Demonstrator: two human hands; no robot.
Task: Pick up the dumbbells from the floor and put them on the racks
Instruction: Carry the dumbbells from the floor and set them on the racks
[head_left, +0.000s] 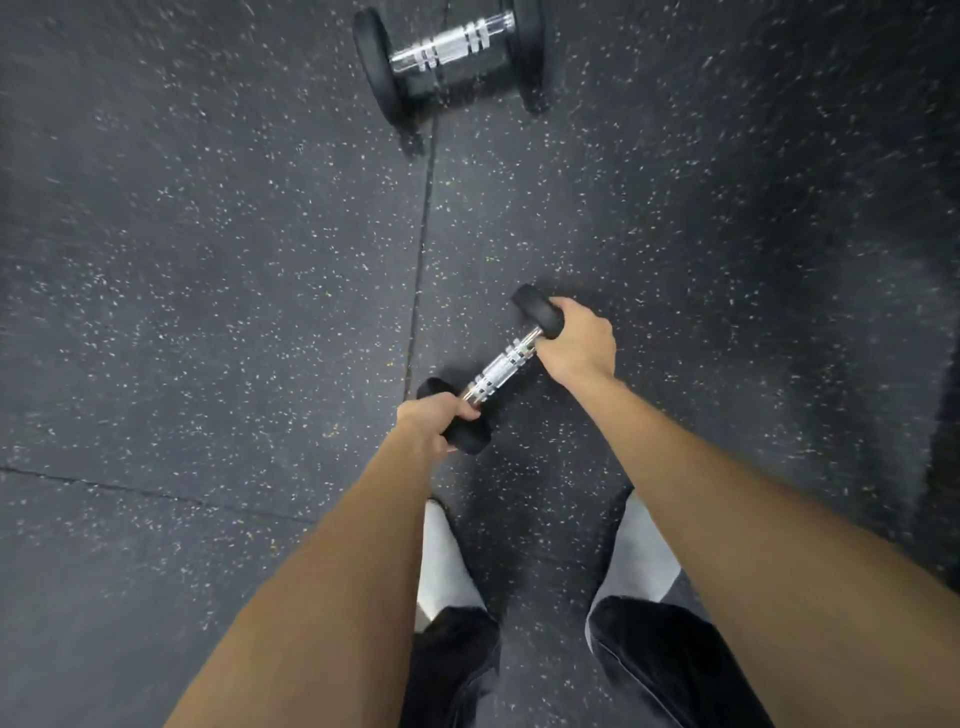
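A small dumbbell (497, 370) with black ends and a chrome ribbed handle lies diagonally low over the dark speckled floor in front of my feet. My left hand (434, 420) grips its near black end. My right hand (576, 343) wraps around its far black end. I cannot tell whether the dumbbell touches the floor. A bigger dumbbell (451, 52) with large black heads and a chrome handle rests on the floor at the top of the view, well beyond my hands. No rack is in view.
Dark rubber floor tiles (208, 260) with light flecks fill the view, with a seam running from the big dumbbell toward my feet. My white shoes (444, 561) and dark trouser legs stand just behind the small dumbbell.
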